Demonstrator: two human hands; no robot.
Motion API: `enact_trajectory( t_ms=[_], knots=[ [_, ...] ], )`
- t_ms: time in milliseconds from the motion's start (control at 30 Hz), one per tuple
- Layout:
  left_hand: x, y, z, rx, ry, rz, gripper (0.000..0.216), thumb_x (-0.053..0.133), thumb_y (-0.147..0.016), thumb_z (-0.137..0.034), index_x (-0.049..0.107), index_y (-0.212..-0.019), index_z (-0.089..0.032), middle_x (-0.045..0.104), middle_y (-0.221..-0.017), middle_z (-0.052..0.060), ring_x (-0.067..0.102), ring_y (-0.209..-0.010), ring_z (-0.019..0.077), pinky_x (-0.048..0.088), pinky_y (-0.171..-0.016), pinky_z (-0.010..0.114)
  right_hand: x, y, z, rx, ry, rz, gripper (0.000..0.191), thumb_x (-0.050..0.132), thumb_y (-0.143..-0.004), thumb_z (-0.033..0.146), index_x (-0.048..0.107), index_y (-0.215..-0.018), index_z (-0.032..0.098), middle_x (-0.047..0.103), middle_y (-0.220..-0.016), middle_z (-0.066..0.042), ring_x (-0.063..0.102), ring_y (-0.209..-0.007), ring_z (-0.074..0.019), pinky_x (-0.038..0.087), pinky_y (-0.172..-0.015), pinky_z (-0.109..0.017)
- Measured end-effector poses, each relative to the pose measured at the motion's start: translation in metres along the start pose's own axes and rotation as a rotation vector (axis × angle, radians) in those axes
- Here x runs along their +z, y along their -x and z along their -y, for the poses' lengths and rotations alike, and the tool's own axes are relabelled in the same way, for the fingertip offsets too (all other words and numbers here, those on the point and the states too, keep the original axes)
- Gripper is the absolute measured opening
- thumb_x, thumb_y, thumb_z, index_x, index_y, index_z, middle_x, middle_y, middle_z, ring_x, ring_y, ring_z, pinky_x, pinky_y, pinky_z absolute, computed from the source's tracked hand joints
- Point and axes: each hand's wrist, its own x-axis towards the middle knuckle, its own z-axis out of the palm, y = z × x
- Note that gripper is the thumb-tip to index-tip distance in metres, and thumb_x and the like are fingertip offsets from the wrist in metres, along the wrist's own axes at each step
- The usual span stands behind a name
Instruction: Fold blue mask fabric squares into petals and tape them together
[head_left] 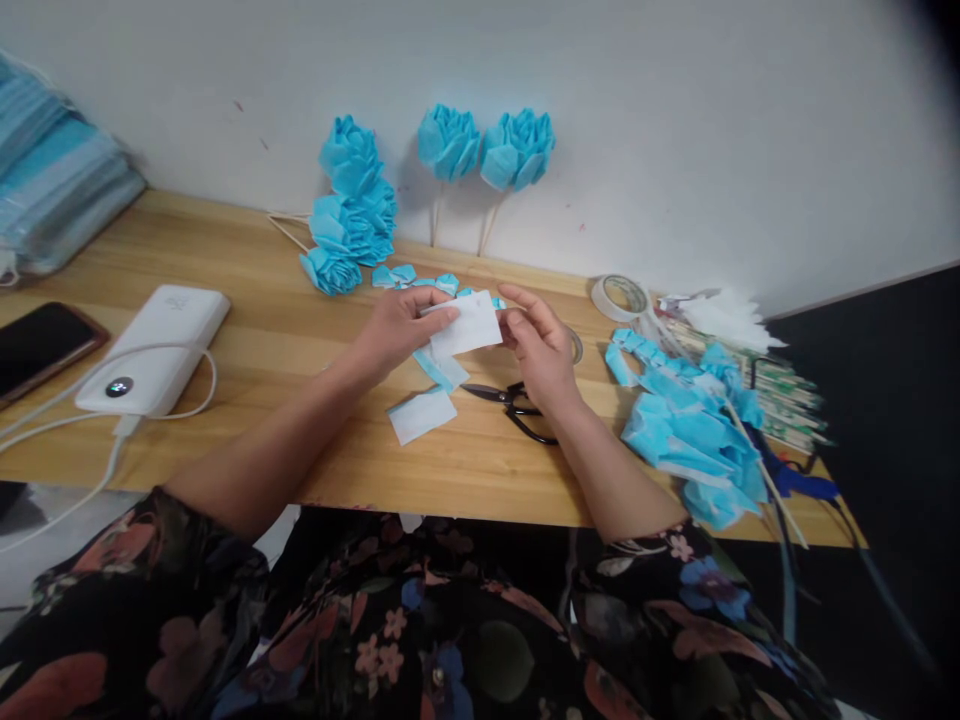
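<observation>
Left hand (397, 325) and right hand (536, 345) pinch a flat, matte white rectangular sheet (466, 323) by opposite edges, fingers closed on it, above the smooth wooden table (262, 290). Black scissors (514, 405) lie beneath.

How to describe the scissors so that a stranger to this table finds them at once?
Start at the wooden table against the white wall; at its middle, the left hand and the right hand hold a white piece. The scissors lie flat on the wood below the right hand, blades pointing left. Only they have black handles among blue and white scraps.
</observation>
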Motion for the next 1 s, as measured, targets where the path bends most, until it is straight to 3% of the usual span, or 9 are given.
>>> enact_trajectory(
  t_ms=[167, 500, 800, 1000],
  knots=[
    [-0.0003, -0.0005, -0.001, 0.017, -0.007, -0.024, 0.022, 0.065, -0.084, -0.038, 0.067, -0.083, -0.016, 0.065, -0.074, 0.001, 0.055, -0.063, 0.0123, 0.042, -0.058, 0.025, 0.0, -0.0005, 0.0008, -0.02, 0.009, 0.041, 0.049, 0.056, -0.092, 0.065, 0.061, -0.126, 0.03, 0.074, -0.105, -0.005, 0.07, -0.09, -0.0203, 0.062, -0.073, -0.036],
    [0.0001, -0.0015, -0.0011, -0.002, 0.064, -0.094, 0.018, 0.064, -0.085, -0.033, 0.068, -0.089, -0.016, 0.067, -0.077, 0.001, 0.059, -0.067, 0.0132, 0.046, -0.061, 0.025, -0.0039, 0.0, 0.0014, -0.148, 0.065, 0.078, 0.035, 0.067, -0.088, 0.055, 0.065, -0.109, 0.028, 0.073, -0.099, -0.003, 0.068, -0.088, -0.0184, 0.06, -0.076, -0.035],
    [0.0017, -0.0011, -0.001, 0.008, 0.114, -0.062, 0.021, 0.065, -0.083, -0.035, 0.068, -0.089, -0.015, 0.064, -0.072, 0.0, 0.055, -0.061, 0.0108, 0.043, -0.057, 0.022, -0.0017, -0.0018, -0.0014, -0.133, 0.118, 0.027, 0.025, 0.074, -0.083, 0.047, 0.073, -0.092, 0.023, 0.069, -0.079, 0.0, 0.059, -0.068, -0.0132, 0.054, -0.066, -0.03],
    [0.0028, 0.0009, -0.004, 0.002, 0.115, -0.027, 0.019, 0.065, -0.083, -0.034, 0.066, -0.087, -0.015, 0.064, -0.071, -0.001, 0.056, -0.059, 0.0108, 0.043, -0.055, 0.022, -0.0001, -0.002, 0.0001, -0.137, 0.056, 0.012, 0.017, 0.074, -0.082, 0.038, 0.072, -0.086, 0.022, 0.071, -0.079, 0.0, 0.061, -0.069, -0.0126, 0.054, -0.066, -0.028]
  ],
)
